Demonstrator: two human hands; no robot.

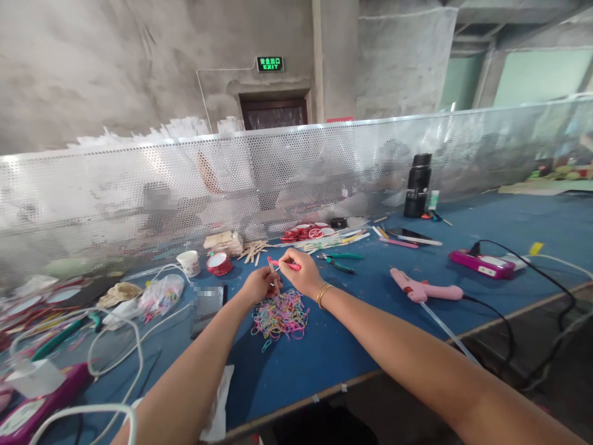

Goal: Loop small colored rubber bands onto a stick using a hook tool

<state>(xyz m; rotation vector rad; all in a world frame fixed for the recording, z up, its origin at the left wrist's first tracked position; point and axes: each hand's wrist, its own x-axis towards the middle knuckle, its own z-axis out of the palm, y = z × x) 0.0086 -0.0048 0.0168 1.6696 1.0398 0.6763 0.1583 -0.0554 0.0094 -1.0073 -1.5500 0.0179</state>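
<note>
My left hand (258,285) is closed around a flat wooden craft stick (273,277), held upright. A red pen (289,264) is pinched in my right hand (303,272), its tip end near the top of the stick. Whether the pen touches the stick is too small to tell. Under both hands lies a pile of colourful plastic pins (280,316), pink, yellow, purple and blue, loosely heaped on the blue table (296,383). More wooden sticks (254,251) lie scattered just behind my hands. To the right of them rest green-handled pliers (341,262).
A pink glue gun (426,290) with a cord and a purple power strip (484,267) lie right. A dark phone (207,311), paper cup (188,263), red roll (218,264) and white cables (139,346) are left. A black bottle (418,186) stands by the perforated metal screen (222,191).
</note>
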